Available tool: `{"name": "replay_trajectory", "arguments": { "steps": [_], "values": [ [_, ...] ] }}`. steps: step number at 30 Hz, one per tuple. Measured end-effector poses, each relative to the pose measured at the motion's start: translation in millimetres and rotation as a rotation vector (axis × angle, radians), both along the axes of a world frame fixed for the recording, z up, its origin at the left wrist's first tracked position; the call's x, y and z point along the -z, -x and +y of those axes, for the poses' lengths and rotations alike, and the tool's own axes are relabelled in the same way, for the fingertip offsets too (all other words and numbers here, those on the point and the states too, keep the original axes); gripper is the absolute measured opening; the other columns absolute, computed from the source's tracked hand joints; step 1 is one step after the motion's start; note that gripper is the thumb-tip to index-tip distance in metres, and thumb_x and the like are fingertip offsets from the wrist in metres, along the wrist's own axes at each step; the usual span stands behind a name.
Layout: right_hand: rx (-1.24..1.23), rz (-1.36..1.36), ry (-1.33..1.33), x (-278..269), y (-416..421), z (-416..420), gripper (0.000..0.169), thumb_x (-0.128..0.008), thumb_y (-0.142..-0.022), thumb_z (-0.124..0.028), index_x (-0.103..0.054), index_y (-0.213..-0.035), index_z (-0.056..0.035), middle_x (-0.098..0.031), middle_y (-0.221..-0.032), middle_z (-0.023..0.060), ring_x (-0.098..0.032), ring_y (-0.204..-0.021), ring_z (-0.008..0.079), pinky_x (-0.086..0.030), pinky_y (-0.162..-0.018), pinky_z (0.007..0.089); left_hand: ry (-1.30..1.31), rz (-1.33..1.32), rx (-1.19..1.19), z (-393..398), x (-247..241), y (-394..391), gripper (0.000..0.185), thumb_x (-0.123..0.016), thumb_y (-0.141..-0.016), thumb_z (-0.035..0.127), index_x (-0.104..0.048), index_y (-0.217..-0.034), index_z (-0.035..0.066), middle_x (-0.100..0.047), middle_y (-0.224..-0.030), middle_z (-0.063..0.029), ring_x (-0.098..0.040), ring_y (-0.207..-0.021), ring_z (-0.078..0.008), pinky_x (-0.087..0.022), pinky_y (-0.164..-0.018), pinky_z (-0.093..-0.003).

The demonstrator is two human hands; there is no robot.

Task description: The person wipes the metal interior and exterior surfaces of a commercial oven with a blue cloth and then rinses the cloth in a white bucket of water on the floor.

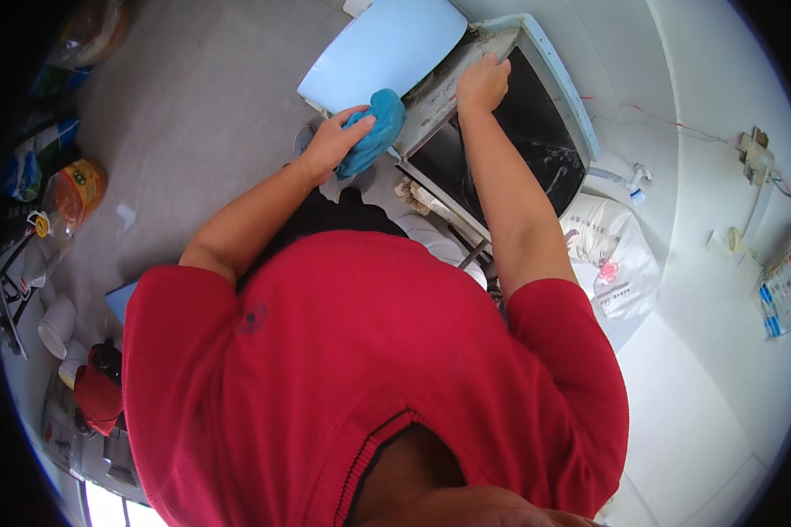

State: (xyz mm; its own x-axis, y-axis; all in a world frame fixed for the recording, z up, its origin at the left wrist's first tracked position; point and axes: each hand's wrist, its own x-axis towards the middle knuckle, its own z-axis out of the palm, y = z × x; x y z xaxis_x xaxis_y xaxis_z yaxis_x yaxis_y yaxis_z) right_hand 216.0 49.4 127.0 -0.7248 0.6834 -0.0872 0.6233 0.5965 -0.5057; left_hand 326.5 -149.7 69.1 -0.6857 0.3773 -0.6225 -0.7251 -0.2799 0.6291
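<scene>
My left hand (333,145) holds a bunched blue-green cloth (377,135), fingers and thumb pressed into its side. To its right is an open, box-like appliance (586,105) with a light blue frame, dark inner panels (534,132) and a dirty metal ledge (428,109). My right hand (482,84) is closed on a metal edge at the upper end of the dark panel, its forearm lying across the opening. A smooth, curved light blue panel (385,53) stands beside the ledge, just beyond the cloth. What the right fingertips touch inside is hidden.
Grey floor (224,85) extends on the left, with a plastic oil bottle (76,191) and white containers (57,326) along its side. At right are a printed white bag (623,257), a wall tap (639,178) and thin red wires (672,124) running to a wall fitting (756,157).
</scene>
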Motion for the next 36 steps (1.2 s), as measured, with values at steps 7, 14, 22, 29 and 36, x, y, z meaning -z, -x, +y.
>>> {"name": "replay_trajectory", "arguments": {
  "steps": [7, 14, 22, 29, 36],
  "values": [
    [0.038, -0.055, -0.019, -2, 4, 0, 0.044, -0.039, -0.094, -0.029, -0.042, -0.123, 0.0038, -0.058, -0.111, 0.0253, -0.055, -0.102, 0.0412, -0.042, -0.087, 0.0455, -0.009, -0.06, -0.05, -13, 11, 12, 0.057, -0.061, -0.086, 0.038, -0.046, -0.129, 0.003, -0.057, -0.112, -0.0091, -0.055, -0.098, -0.0151, -0.046, -0.085, -0.0282],
    [0.019, -0.054, -0.084, 7, 5, 6, 0.044, -0.039, -0.094, -0.029, -0.042, -0.123, 0.0036, -0.059, -0.108, 0.0255, -0.056, -0.1, 0.0411, -0.043, -0.085, 0.0466, -0.081, -0.044, -0.124, -19, 25, 48, 0.053, -0.056, -0.088, 0.043, -0.05, -0.124, 0.004, -0.058, -0.108, -0.0069, -0.055, -0.094, -0.0135, -0.046, -0.082, -0.0279],
    [-0.009, -0.092, -0.105, 7, 9, 7, 0.044, -0.039, -0.094, -0.026, -0.041, -0.123, 0.0068, -0.058, -0.108, 0.0262, -0.056, -0.099, 0.041, -0.044, -0.083, 0.0463, 0.087, 0.091, -0.158, 15, 14, 117, 0.059, -0.055, -0.086, 0.051, -0.054, -0.117, 0.001, -0.059, -0.103, -0.0111, -0.056, -0.092, -0.0171, -0.045, -0.081, -0.0289],
    [-0.005, -0.078, -0.077, 11, 10, 11, 0.043, -0.04, -0.094, -0.024, -0.04, -0.123, 0.0077, -0.055, -0.114, 0.0271, -0.054, -0.102, 0.0409, -0.043, -0.086, 0.0456, 0.613, 0.185, -0.554, 19, 18, 127, 0.08, -0.055, -0.08, 0.06, -0.039, -0.131, 0.001, -0.052, -0.117, -0.0226, -0.052, -0.107, -0.0309, -0.041, -0.091, -0.0363],
    [0.004, -0.063, -0.039, 12, 10, 12, 0.042, -0.04, -0.094, -0.023, -0.04, -0.122, 0.0084, -0.054, -0.113, 0.0279, -0.054, -0.102, 0.0419, -0.042, -0.086, 0.0463, 1.161, 0.749, 0.008, 16, -9, 118, 0.075, -0.071, -0.072, 0.045, -0.04, -0.133, 0.014, -0.043, -0.128, -0.0198, -0.043, -0.117, -0.0362, -0.04, -0.093, -0.042]
  ]
}}
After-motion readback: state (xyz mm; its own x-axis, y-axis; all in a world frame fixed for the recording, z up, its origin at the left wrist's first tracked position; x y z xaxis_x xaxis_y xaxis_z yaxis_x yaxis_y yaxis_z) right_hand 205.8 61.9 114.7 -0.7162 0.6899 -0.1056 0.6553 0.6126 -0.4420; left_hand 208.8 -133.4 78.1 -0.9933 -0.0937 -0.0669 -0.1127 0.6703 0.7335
